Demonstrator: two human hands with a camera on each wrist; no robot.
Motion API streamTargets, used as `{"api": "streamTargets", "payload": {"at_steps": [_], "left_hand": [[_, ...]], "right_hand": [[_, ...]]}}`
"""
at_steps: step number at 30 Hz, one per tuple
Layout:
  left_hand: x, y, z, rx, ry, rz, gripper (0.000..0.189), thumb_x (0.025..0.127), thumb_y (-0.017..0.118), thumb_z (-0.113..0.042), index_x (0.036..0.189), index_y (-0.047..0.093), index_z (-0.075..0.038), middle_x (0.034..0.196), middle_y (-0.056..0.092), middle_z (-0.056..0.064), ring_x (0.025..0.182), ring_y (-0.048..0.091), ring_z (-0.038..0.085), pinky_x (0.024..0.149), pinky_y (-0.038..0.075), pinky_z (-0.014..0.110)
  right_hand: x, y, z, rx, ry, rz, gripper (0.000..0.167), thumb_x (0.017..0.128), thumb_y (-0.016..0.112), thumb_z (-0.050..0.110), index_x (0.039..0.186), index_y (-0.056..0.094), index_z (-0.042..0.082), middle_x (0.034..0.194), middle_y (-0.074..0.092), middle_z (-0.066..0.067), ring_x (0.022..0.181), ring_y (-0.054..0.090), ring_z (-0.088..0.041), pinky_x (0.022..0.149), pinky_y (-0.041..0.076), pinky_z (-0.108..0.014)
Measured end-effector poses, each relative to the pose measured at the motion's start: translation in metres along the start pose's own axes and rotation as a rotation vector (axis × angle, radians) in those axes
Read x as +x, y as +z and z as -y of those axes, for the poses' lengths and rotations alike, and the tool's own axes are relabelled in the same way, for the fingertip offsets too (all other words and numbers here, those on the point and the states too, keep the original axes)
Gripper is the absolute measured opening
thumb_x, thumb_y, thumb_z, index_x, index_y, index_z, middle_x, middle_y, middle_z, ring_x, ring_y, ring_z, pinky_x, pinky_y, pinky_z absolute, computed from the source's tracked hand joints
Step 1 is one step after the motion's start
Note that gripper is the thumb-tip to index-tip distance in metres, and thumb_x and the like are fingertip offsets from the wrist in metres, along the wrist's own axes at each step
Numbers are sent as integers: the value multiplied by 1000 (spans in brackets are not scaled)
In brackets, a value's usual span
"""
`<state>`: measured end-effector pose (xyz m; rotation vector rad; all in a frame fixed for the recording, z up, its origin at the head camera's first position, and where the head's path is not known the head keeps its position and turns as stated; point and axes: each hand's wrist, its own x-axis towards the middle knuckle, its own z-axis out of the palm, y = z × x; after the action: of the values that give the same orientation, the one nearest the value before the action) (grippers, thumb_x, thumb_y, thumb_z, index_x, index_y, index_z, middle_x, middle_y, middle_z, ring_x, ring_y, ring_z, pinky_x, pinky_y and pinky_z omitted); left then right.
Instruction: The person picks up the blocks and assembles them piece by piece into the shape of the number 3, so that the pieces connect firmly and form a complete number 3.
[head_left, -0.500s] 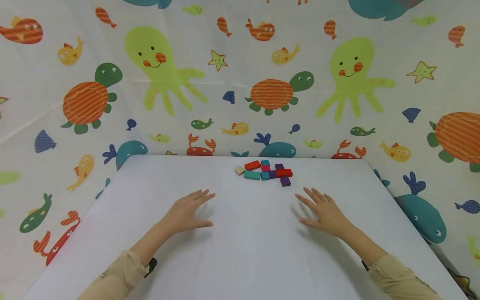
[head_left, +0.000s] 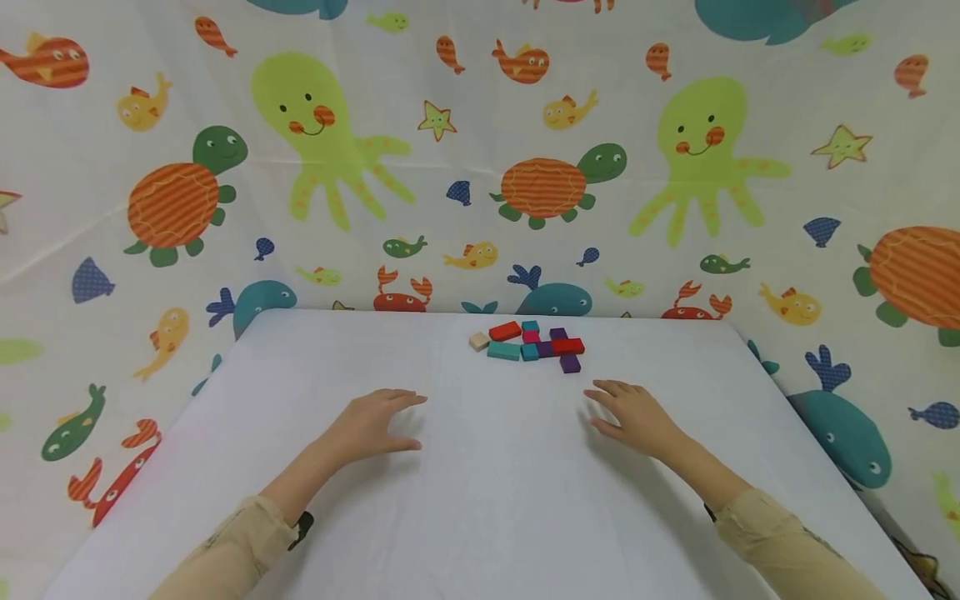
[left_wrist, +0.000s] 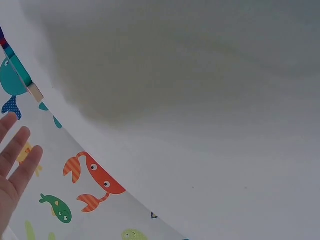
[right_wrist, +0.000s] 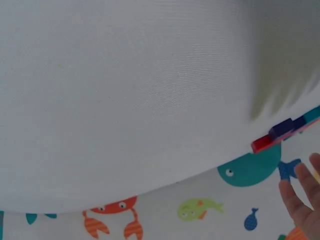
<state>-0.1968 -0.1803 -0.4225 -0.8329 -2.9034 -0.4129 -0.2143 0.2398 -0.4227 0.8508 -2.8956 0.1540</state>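
Both hands hover over the white table, holding nothing. My left hand point(head_left: 365, 428) has its fingers extended toward the middle, the thumb apart from them. Facing it, my right hand point(head_left: 634, 418) is spread in the same way, nearer to a cluster of small coloured blocks. In that cluster lie a red block point(head_left: 506, 332), a teal block point(head_left: 504, 351), a pale wooden block point(head_left: 478, 341), a second red block point(head_left: 568, 346) on purple ones, and a purple block point(head_left: 571, 364) at the front. Fingers point(left_wrist: 22, 172) show at the edge of the left wrist view.
A white cloth covers the table point(head_left: 480, 517). Behind it and at its sides hangs a curtain point(head_left: 465, 108) printed with sea animals. The blocks sit close to the table's far edge.
My right hand has shifted left and its fingers have drawn closer together. The left hand's fingers have also come together and dipped slightly. The blocks have stayed in place.
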Motion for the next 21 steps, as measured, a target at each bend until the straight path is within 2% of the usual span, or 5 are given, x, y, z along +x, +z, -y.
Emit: {"api": "streamTargets", "payload": {"at_steps": [5,11,17,21], "left_hand": [[5,1,1,-24,-5,19,65,73,77,-43,129,58,-16,128,61,8,118,56,29,94,49,48],[13,6,1,-6,6,16,58,77,75,-39,127,59,-14,126,62,8,116,57,28,92,50,47],[34,9,-3,-20,11,34,50,82,72,-33,125,60,-9,124,62,10,116,57,29,95,49,46],[50,12,-5,-48,-11,71,47,85,69,-32,125,60,-9,125,62,11,118,56,28,98,47,45]], "right_hand": [[8,2,2,-7,-4,-25,39,83,70,25,117,64,6,118,64,-17,110,59,-36,90,49,-54],[18,3,3,-3,-26,-57,33,83,71,20,110,67,3,108,68,-15,102,63,-33,88,51,-50],[26,3,6,6,-2,-44,30,84,71,20,108,67,2,104,69,-15,97,64,-32,85,53,-48],[32,3,11,31,7,-52,30,84,71,19,108,67,1,101,70,-15,93,66,-31,83,54,-46]]}}
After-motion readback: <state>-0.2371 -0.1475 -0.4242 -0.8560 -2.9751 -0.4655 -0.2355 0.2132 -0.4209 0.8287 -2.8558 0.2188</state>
